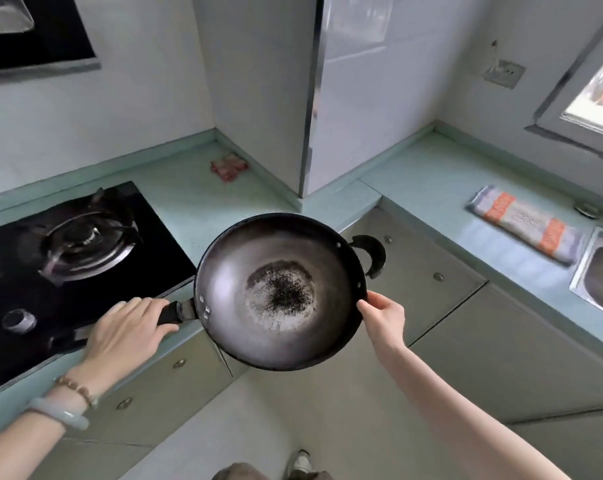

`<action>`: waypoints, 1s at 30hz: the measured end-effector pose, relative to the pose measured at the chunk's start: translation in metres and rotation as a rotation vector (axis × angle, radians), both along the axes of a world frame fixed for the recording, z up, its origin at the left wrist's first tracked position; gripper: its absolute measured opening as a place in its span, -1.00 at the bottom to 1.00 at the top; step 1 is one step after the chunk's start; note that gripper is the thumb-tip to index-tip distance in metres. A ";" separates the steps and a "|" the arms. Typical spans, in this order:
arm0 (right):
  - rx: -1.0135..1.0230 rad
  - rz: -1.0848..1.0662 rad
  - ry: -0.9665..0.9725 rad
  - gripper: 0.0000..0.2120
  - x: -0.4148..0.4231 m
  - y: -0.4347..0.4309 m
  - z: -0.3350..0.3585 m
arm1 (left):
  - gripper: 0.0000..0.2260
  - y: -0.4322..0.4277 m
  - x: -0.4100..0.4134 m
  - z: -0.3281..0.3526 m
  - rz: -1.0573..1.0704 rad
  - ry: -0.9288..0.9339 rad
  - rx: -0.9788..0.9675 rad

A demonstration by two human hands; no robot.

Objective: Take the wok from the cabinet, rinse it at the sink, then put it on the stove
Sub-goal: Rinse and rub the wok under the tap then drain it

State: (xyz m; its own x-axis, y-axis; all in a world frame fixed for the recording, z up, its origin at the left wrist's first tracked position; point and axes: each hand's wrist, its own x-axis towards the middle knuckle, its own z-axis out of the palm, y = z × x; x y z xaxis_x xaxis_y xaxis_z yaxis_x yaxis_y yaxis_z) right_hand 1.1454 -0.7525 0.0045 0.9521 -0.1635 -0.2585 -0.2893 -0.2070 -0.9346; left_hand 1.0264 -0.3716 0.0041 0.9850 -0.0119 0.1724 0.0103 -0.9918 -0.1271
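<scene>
The wok (279, 292) hangs in the air at frame centre, over the floor in front of the cabinet doors (442, 306), not resting on anything. The left hand (127, 332) has its grip clamped round the long black handle (170, 311) at the wok's 9 o'clock. The right hand (383, 315) pinches the rim at approx. 4 o'clock, thumb on top, fingers under. The small loop handle (371, 252) at 2 o'clock is left free.

The stove (82, 251) lies at 9–10 o'clock of the wok on the teal surface (428, 188), burner bare; the sink (601, 271) sits at 3 o'clock, well apart, a striped cloth (521, 223) beside it.

Risks, judged from here:
- A dark speckled patch, poss. water or residue, sits in the bowl. Tilting en route could spill it onto the floor.
- The right-hand rim pinch is thin. If the rim is wet it could slip, and the weight would then twist on the left wrist.
- Swinging toward the stove, the wok's base or handle could clip the surface edge or the burner's pan supports.
- Set down off-centre, the round base may rock.
</scene>
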 end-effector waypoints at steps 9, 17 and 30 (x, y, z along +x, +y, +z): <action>-0.032 0.226 0.034 -0.77 0.114 0.061 -0.020 | -0.44 0.024 0.028 -0.013 0.259 0.077 0.049; -0.080 0.331 0.049 -0.75 0.212 0.138 -0.039 | -0.28 0.070 0.086 -0.029 0.405 0.159 -0.042; -0.241 0.553 0.078 -0.83 0.333 0.218 -0.057 | -0.50 0.074 0.141 -0.057 0.607 0.093 -0.034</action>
